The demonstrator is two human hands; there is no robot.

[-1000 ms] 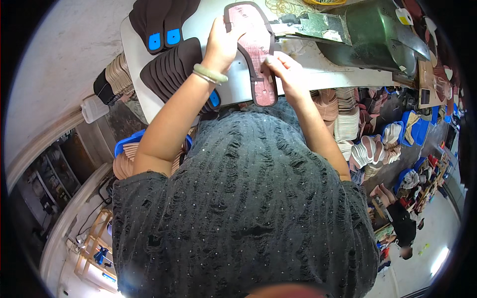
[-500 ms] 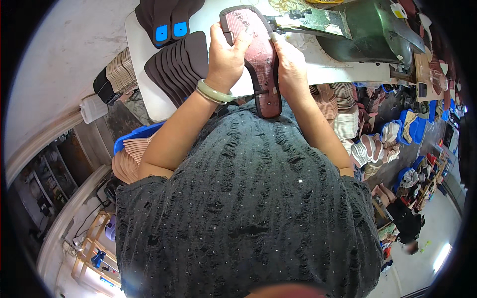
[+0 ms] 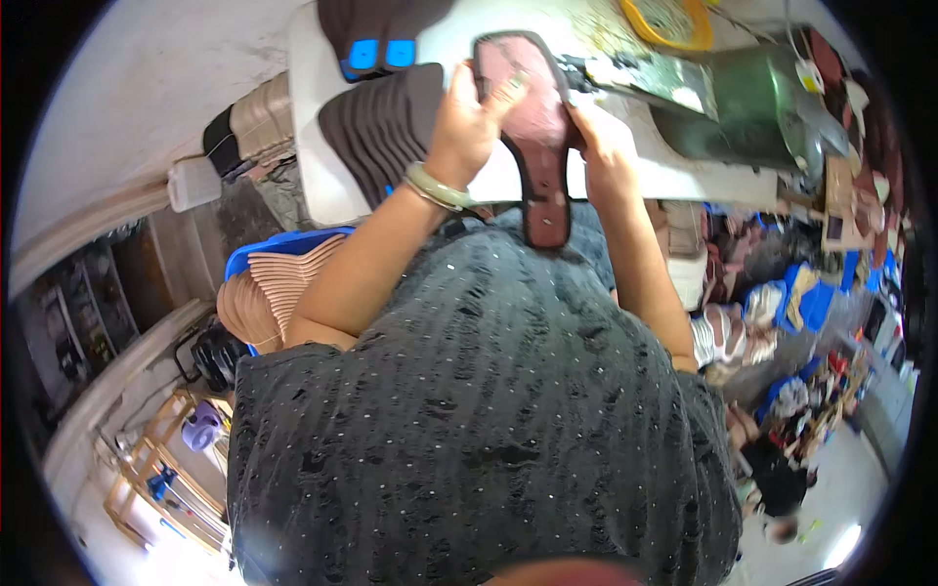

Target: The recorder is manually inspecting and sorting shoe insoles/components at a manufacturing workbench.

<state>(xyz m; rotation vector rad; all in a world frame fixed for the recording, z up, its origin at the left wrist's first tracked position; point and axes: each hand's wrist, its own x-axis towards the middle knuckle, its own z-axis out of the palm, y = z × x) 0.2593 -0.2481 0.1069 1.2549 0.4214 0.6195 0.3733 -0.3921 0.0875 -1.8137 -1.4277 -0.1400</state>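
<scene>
Between my hands is a shoe insole (image 3: 539, 117) with a pink face and a dark edging, its wide end pointing away and its narrow end close to my shirt. My left hand (image 3: 467, 127), with a pale green bangle (image 3: 437, 186) on the wrist, grips its left edge, thumb on the pink face. On the opposite edge, my right hand (image 3: 606, 151) holds it by the fingers, partly hidden. Just beyond the right hand, the flat metal arm of a dark green machine (image 3: 743, 112) reaches toward the insole. Left of it lies a fanned stack of dark brown insoles (image 3: 381, 127).
More dark insoles with blue patches (image 3: 381, 54) lie at the back of the white table (image 3: 308, 127). A yellow basket (image 3: 708, 29) stands at the back right. Beside my left elbow is a blue crate (image 3: 239, 259) of beige insoles (image 3: 278, 288). Farther right, a person (image 3: 782, 474) is in the room.
The view has shifted, so the table and machine appear lower and farther right. My left hand keeps its grip; the right hand's fingers have bent more at the insole's edge.
</scene>
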